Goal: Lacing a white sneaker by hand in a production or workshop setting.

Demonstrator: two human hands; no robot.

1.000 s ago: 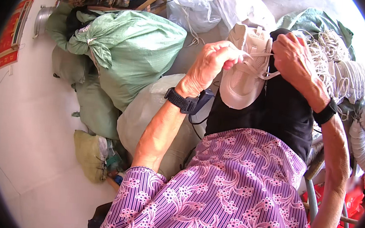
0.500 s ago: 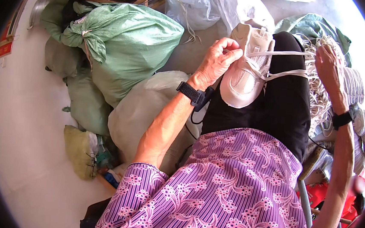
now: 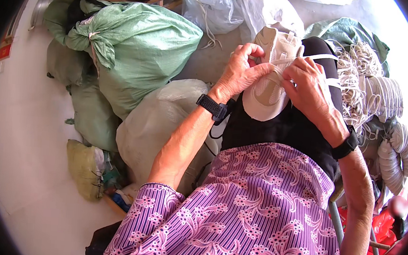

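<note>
A white lace-up sneaker rests on my black-trousered lap, its toe pointing toward me. Over its tongue, my left hand is closed, thumb and finger pinching the shoelace at the left side of the eyelets. From the right, my right hand reaches across the shoe with its fingertips pinched on the lace as well, close to my left thumb. The flat white shoelace trails in two strands out past my right hand over the thigh. My right hand hides part of the lacing and the shoe's right side.
On my right lie a heap of loose white laces and bundled laces. Large green woven sacks and a whitish sack stand on my left. Clear plastic bags lie beyond the shoe. Red bags sit at lower right.
My right hand has come in from the far right, where it held the lace strands stretched out, to the lacing beside my left hand. My left hand stays at the shoe.
</note>
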